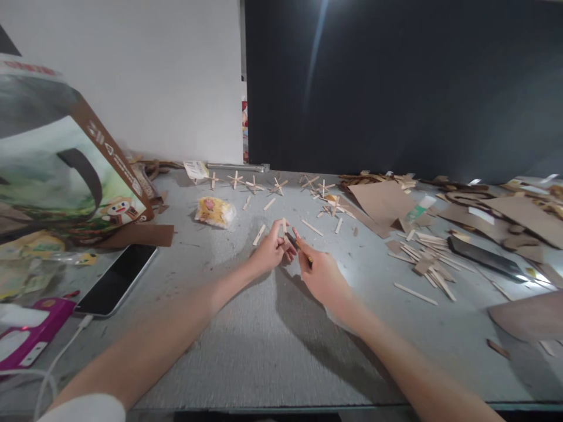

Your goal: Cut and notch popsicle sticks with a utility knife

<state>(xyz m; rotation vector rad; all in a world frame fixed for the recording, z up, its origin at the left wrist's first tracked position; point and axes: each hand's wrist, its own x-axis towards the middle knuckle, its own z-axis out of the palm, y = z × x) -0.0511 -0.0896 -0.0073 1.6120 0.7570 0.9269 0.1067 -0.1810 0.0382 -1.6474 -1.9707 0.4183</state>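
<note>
Near the middle of the grey table, my left hand (267,251) is closed in a pinch on a short wooden craft stick (284,224) that points up. From the right, my right hand (324,276) grips a slim craft knife (292,240) with a dark blade and some yellow and black on its handle. The blade meets or nearly meets the stick; which one I cannot tell. A loose wooden piece (259,235) lies left of my left hand, and another stick (312,228) rests beyond my right hand.
Several crossed-stick pieces (236,180) stand along the back. A yellow packet (214,212) lies left of them. To the left are a phone (118,280), a purple power strip (37,334) and a large printed bag (65,158). Loose sticks (433,269) and cardboard (380,202) crowd the right.
</note>
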